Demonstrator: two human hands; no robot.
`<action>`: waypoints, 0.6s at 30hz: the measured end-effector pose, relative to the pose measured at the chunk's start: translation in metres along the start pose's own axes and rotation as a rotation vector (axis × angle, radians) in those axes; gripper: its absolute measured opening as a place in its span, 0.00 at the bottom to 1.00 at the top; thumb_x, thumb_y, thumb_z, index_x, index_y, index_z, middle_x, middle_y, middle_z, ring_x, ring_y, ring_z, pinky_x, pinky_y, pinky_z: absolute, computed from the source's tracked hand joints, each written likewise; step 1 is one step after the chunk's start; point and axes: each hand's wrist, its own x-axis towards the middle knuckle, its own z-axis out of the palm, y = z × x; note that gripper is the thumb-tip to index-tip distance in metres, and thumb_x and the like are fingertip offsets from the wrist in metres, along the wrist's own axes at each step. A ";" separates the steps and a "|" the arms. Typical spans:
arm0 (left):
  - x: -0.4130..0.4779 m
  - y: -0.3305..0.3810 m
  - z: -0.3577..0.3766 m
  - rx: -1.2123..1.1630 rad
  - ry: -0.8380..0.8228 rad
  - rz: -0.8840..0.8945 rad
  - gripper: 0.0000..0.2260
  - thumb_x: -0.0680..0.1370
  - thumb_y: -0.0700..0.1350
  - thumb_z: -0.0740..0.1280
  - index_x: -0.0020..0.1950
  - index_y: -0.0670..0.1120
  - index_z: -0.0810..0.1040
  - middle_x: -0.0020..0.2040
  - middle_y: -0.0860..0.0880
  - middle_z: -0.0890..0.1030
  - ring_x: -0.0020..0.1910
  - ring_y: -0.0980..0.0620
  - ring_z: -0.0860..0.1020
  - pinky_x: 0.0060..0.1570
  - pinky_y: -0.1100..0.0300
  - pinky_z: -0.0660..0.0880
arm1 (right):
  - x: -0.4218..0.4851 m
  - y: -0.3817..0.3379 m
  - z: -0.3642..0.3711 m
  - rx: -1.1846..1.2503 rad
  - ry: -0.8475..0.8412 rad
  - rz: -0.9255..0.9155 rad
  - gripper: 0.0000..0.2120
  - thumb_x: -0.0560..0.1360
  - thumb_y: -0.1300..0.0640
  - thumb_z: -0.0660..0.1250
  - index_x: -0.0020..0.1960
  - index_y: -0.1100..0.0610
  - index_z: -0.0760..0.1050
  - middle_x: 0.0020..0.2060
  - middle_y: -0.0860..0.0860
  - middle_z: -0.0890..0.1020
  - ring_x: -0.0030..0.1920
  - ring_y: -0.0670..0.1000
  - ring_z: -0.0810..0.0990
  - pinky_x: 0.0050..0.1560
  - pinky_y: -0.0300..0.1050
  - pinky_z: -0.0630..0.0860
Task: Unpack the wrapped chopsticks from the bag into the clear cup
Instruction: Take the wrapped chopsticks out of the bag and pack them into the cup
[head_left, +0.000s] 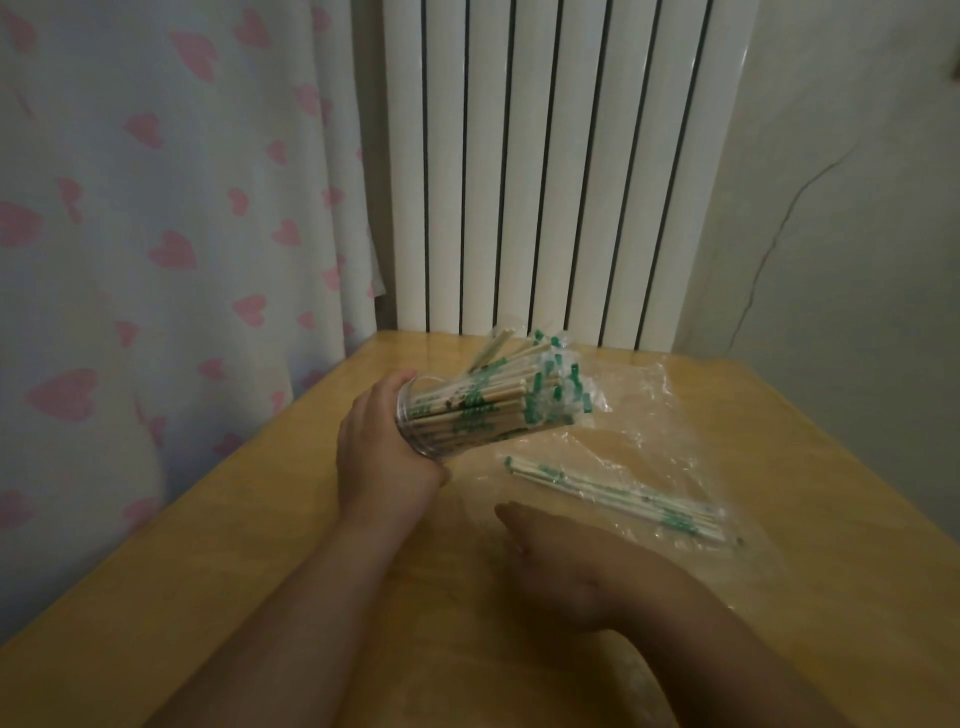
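Note:
My left hand (382, 439) grips the clear cup (415, 418) by its base and holds it tilted on its side above the table, mouth pointing right and away. Several wrapped chopsticks (511, 397) with green print fill the cup and stick out of its mouth. The clear plastic bag (660, 410) lies flat on the table to the right. A few more wrapped chopsticks (613, 491) lie on or in the bag. My right hand (550, 556) hovers low over the table just short of them, thumb out, holding nothing; its fingers are mostly hidden.
The wooden table (260, 545) has its left edge next to a curtain (156, 208) with pink hearts. A white radiator (545, 166) stands behind the far edge, and a cracked wall (841, 208) is at the right.

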 end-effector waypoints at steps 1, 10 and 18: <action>0.000 0.000 0.000 0.001 0.003 0.003 0.44 0.54 0.37 0.79 0.69 0.54 0.71 0.63 0.52 0.74 0.63 0.47 0.71 0.62 0.49 0.72 | 0.002 0.000 0.002 -0.002 -0.013 0.020 0.26 0.83 0.50 0.53 0.79 0.56 0.54 0.78 0.53 0.58 0.76 0.54 0.59 0.73 0.48 0.58; -0.001 0.000 0.000 0.008 0.001 0.000 0.43 0.55 0.37 0.79 0.68 0.55 0.70 0.63 0.52 0.74 0.63 0.47 0.70 0.61 0.49 0.72 | 0.005 0.004 -0.001 0.096 0.123 0.162 0.38 0.81 0.59 0.59 0.79 0.55 0.36 0.74 0.58 0.67 0.72 0.56 0.68 0.67 0.48 0.68; 0.000 0.000 0.001 0.013 0.008 0.008 0.42 0.55 0.38 0.79 0.68 0.54 0.71 0.61 0.52 0.75 0.62 0.47 0.71 0.60 0.49 0.72 | 0.014 0.003 0.006 0.204 0.236 0.068 0.27 0.80 0.44 0.61 0.75 0.52 0.62 0.67 0.50 0.75 0.63 0.52 0.77 0.61 0.48 0.74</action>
